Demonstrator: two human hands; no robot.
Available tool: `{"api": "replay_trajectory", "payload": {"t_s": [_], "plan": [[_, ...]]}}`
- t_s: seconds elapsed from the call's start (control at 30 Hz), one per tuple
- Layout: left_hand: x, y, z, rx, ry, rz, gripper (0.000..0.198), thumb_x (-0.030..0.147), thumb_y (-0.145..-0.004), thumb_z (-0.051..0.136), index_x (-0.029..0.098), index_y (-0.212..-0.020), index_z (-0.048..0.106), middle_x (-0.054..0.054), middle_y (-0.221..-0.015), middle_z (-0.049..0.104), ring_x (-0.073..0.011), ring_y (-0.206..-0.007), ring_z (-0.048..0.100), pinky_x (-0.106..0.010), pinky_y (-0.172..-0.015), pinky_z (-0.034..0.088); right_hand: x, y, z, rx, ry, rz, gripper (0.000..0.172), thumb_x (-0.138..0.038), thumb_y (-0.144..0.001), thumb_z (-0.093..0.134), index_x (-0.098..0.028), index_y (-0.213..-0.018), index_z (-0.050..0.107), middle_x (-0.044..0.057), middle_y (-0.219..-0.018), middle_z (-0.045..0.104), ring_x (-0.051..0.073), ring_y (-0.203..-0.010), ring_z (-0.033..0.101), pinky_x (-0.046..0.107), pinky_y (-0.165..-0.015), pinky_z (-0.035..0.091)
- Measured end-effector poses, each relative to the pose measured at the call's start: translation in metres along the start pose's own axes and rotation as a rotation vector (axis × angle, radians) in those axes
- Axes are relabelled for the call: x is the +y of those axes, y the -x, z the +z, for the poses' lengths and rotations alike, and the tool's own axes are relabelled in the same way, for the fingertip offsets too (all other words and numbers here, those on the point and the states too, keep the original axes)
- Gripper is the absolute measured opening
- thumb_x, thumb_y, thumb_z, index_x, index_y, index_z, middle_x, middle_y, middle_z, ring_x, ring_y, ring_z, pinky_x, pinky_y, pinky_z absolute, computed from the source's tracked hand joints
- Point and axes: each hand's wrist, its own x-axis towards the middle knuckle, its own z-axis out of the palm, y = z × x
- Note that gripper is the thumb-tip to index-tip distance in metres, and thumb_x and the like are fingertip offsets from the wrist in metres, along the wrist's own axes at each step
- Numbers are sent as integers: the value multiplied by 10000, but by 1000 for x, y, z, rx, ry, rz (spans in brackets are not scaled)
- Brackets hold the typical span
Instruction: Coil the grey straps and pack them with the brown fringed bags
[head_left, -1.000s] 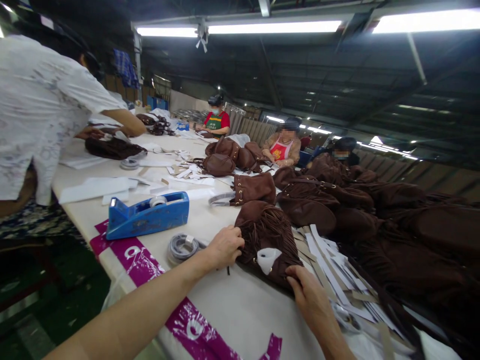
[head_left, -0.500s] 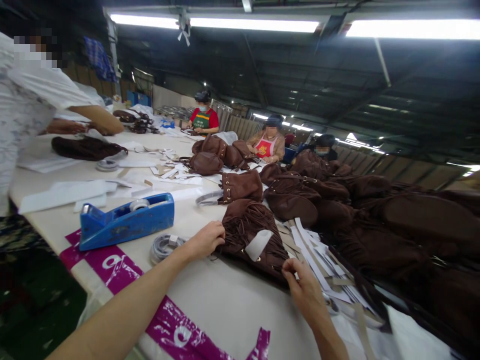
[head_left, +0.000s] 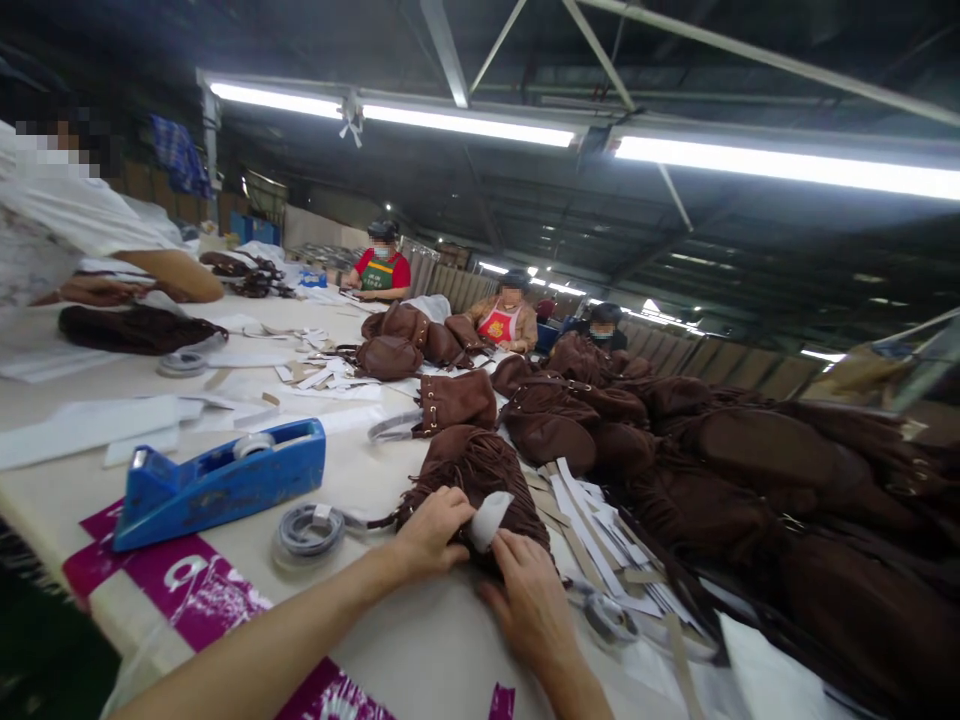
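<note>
A dark brown fringed bag (head_left: 480,465) lies on the table in front of me, and a piece of white paper (head_left: 491,519) sticks up at its near side. My left hand (head_left: 431,535) is closed on the bag's near edge, just left of the paper, thumb toward me. On the other side of the paper, my right hand (head_left: 529,595) grips the same edge, its fingers over the top and its thumb below. The bag's near edge is partly hidden behind both hands.
A blue tape dispenser (head_left: 225,480) and a coiled grey roll (head_left: 309,532) are at left. Another brown bag (head_left: 457,402) stands behind, with a large pile of brown bags (head_left: 720,480) on the right. Paper strips (head_left: 592,530) lie beside it. A co-worker (head_left: 67,230) leans over the table.
Both hands have come together along the bag's near edge to either side of the white paper; they were at its left and right corners. The view has tilted up and shifted right.
</note>
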Motion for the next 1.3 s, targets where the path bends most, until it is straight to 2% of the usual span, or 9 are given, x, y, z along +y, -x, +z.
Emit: {"api": "replay_trajectory", "payload": {"t_s": [0.07,0.23,0.37,0.7,0.8,0.9,1.03,1.2,1.3], "plan": [[2,-4,12,-19,-7,-35,136,253,-783,675,181,-879,610,-50,-956,605,-205,-920,519,-313,-819,410,-3,-2,6,-24,-39,33,246,-175,-813,624,-195,-1058,631,85,-1027,674,263,-963,599,403,-862,473],[2,-8,24,-7,-131,-192,169,326,-836,631,172,-780,589,-61,-864,625,-218,-865,552,-327,-778,431,1,-7,13,-22,-144,105,97,-235,-913,547,-203,-918,639,46,-927,658,203,-888,595,310,-801,450],[3,-13,25,-41,-159,-200,147,309,-833,635,172,-795,594,-81,-916,638,-245,-924,565,-358,-827,444,8,-14,21,-32,-43,139,181,-249,-919,551,-209,-755,618,17,-791,615,182,-784,576,279,-722,410],[5,-23,29,-38,-190,-316,127,260,-837,593,146,-877,632,-128,-983,650,-283,-976,582,-384,-837,458,7,-28,29,-59,89,128,210,-186,-915,516,-188,-734,622,63,-840,636,206,-797,584,297,-692,395],[2,-23,19,-61,-159,-282,144,279,-809,628,144,-852,650,-112,-940,659,-277,-952,593,-360,-820,461,7,-28,19,-80,51,107,202,-133,-894,515,-188,-749,644,59,-829,661,204,-803,612,289,-704,424],[-2,-23,4,-103,-96,-201,95,256,-759,666,168,-797,664,-47,-822,658,-220,-830,610,-289,-746,468,10,-23,2,-87,-10,90,203,-144,-911,475,-201,-852,661,38,-850,684,177,-828,641,261,-742,452],[2,-13,-3,-59,-43,-82,180,182,-808,583,191,-971,661,-46,-970,643,-187,-926,583,-260,-830,443,6,-14,-12,-66,-30,104,247,-157,-908,424,-197,-1021,640,67,-966,691,194,-885,650,277,-764,470],[6,19,9,-107,-136,157,384,129,-814,534,222,-1182,587,-83,-1113,613,-220,-1026,550,-323,-918,414,6,6,-1,-154,10,3,303,-60,-832,414,-199,-824,683,71,-897,707,201,-853,653,289,-790,463],[1,34,5,-102,-217,212,566,137,-781,556,183,-1335,451,-124,-1281,538,-241,-1164,495,-351,-1014,364,29,19,8,-82,116,-148,362,-82,-809,449,-218,-1041,690,98,-1131,692,248,-1022,639,358,-920,451]]}}
